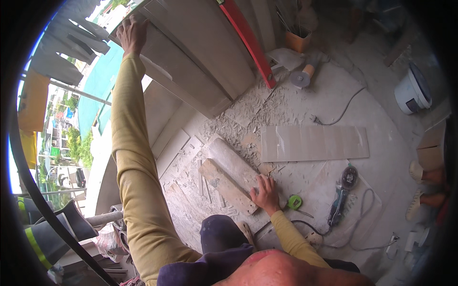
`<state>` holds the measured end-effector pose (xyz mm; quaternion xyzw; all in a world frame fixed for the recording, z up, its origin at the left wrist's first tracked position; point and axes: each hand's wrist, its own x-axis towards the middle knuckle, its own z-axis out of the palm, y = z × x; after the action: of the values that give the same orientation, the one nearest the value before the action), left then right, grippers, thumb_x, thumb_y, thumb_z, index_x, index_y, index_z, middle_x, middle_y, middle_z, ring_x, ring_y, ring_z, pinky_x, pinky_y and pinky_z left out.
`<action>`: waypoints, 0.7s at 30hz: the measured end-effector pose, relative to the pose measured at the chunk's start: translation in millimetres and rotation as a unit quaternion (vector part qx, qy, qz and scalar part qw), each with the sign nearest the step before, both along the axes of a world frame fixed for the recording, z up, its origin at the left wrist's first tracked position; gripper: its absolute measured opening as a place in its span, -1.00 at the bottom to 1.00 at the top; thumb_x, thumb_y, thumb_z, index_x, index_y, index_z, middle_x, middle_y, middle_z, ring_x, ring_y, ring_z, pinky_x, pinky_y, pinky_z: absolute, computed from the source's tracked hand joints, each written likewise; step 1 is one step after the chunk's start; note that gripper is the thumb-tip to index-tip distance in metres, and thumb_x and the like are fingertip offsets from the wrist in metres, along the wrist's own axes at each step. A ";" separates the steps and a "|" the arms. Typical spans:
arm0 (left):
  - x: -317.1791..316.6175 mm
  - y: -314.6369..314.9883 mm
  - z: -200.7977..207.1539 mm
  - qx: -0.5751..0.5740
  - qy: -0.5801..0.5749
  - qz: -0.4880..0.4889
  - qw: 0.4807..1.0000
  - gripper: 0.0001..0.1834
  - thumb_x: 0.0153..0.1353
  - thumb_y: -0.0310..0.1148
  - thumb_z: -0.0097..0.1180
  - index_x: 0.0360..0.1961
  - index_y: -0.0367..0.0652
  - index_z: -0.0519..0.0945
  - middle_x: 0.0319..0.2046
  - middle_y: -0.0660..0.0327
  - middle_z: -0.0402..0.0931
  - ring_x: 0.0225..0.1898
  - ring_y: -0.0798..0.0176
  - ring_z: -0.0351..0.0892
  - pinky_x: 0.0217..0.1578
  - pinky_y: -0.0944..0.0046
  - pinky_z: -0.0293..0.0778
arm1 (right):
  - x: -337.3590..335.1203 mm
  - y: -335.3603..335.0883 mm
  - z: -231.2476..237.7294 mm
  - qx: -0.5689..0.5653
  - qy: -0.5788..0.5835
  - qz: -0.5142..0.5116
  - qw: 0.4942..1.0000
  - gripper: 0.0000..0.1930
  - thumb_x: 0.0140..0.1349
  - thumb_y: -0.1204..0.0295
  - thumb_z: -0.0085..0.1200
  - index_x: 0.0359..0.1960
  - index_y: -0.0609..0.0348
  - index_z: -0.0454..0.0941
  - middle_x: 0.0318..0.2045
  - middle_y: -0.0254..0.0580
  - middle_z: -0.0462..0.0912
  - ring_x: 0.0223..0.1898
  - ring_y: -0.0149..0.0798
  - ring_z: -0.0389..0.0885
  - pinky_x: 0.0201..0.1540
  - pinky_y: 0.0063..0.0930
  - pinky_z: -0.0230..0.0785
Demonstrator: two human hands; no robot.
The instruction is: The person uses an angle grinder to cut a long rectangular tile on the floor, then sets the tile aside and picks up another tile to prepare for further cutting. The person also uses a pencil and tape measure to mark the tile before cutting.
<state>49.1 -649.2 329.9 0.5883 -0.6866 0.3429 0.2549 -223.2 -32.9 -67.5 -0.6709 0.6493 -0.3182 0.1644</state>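
Overall, the floor (386, 143) is pale and dusty, and a thick scatter of chips (236, 117) spreads across its middle to the foot of several tall slabs. They lean at the upper left, beside the open side of the room. The left hand (132, 32) reaches up to the top edge of the nearest slab (183, 71), its fingers bent over the edge and close together; whether they clamp it cannot be told.

Low down, the right hand (267, 194) rests at the near end of two long blocks (231, 159) lying side by side among the chips, its fingers slightly apart. Just beside it sits a green tape measure (295, 202), and farther right lies a grinder (339, 198) with its cord looping over the floor.

Beyond them, a ribbed grey tile (315, 143) lies flat, with a plug and cord (338, 114) near its far edge. A red bar (248, 45) leans beside the slabs, near a grey disc (300, 79). A white bucket (411, 90) stands toward the dim right side, above a cardboard box (433, 145) and another person's feet (420, 200).

On the left, grey garments (67, 45) and yellow cloth (33, 100) hang against bright daylight, with greenery (81, 145) below.
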 end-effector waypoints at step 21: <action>54.5 257.8 -251.2 0.084 0.489 -0.092 0.863 -0.18 0.45 -0.15 0.37 0.55 -0.37 0.32 0.41 -0.27 0.43 0.48 -0.17 0.43 0.44 -0.05 0.39 | 23.9 -0.8 3.2 -0.015 -0.010 0.008 1.000 -0.47 0.26 0.28 0.22 0.22 0.33 0.61 0.23 0.15 0.63 0.21 0.29 0.56 0.29 0.13 0.47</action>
<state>103.6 -391.4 78.7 0.6340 -0.5509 -0.0727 0.5378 -199.2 -33.7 -64.3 -0.6752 0.6377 -0.3330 0.1631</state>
